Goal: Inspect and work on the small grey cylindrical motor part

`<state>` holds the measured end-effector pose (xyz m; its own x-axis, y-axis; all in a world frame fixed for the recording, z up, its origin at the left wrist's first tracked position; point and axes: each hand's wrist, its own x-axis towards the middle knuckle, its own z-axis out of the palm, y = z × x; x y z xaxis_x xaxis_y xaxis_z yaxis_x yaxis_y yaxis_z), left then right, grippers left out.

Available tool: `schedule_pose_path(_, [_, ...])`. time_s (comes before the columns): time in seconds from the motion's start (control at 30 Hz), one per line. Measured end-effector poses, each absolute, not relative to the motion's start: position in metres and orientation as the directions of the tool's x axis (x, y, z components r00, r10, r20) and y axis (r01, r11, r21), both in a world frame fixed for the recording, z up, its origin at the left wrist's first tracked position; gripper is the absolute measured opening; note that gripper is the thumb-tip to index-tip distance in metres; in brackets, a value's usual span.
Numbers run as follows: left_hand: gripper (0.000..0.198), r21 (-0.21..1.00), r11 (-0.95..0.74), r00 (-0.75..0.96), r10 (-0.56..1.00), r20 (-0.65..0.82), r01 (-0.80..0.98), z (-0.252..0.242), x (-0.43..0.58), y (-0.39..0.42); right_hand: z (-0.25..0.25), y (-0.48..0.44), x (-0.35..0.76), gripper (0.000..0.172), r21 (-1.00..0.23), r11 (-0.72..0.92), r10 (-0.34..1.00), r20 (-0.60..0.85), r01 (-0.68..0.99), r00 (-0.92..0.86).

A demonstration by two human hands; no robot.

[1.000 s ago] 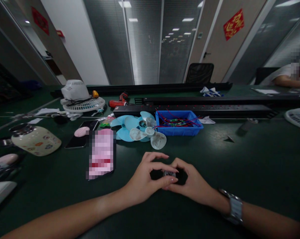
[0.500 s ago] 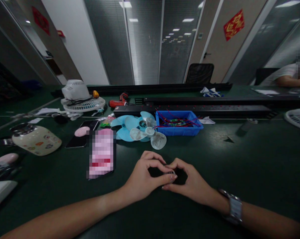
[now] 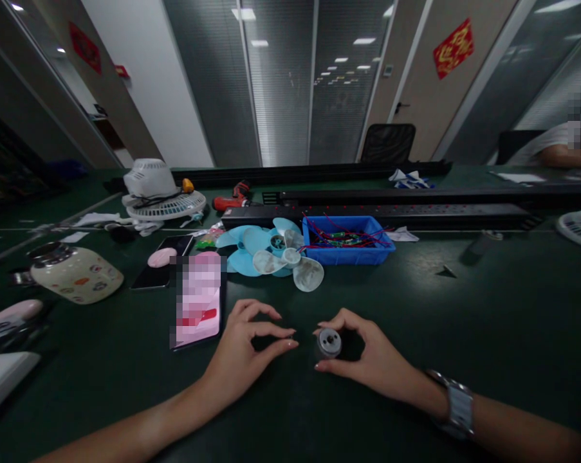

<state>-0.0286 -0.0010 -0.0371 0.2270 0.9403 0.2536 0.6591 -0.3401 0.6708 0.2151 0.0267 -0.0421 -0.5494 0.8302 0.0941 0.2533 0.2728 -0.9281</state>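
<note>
My right hand grips a small round metal motor between thumb and fingers. Its grey end face, with a dark centre and small holes, points up toward me. To the left, my left hand is apart from the motor. Its thumb and index fingertip nearly meet in a pinch around a tiny thing too small to make out, while the other fingers curl loosely. Beyond the hands lie blue and whitish fan blades and a blue bin with red wires and green circuit boards inside.
A phone with a pink screen lies left of my left hand. Farther left are a cream kettle and a white fan part. A red power drill and long black rails lie behind. Another person sits at far right.
My left hand has drawn away to the left from the motor, and the motor's end face now shows. The right hand stays in nearly the same place, still gripping it.
</note>
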Motion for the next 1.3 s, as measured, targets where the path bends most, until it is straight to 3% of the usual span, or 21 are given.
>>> schedule_pose_path(0.17, [0.015,0.514,-0.334,0.246,0.941,0.233,0.79,-0.048,-0.032,-0.007,-0.041,0.025,0.215,0.036,-0.926,0.274,0.83,0.091,0.26,-0.55])
schedule_pose_path(0.3, [0.026,0.483,-0.321,0.234,0.944,0.234,0.814,-0.045,-0.03,-0.009,-0.041,0.025,0.216,0.036,-0.925,0.274,0.829,0.088,0.264,-0.552])
schedule_pose_path(0.4, [0.018,0.476,-0.334,0.249,0.94,0.233,0.813,-0.046,-0.032,-0.008,-0.041,0.025,0.215,0.037,-0.928,0.271,0.829,0.091,0.254,-0.552])
schedule_pose_path(0.7, [0.015,0.704,-0.446,0.25,0.894,0.371,0.553,-0.021,0.001,0.006,-0.041,0.026,0.216,0.034,-0.906,0.325,0.822,0.129,0.272,-0.554])
schedule_pose_path(1.3, [0.015,0.761,-0.479,0.316,0.874,0.368,0.437,-0.015,0.02,0.001,-0.045,0.027,0.216,0.031,-0.907,0.35,0.812,0.169,0.233,-0.559])
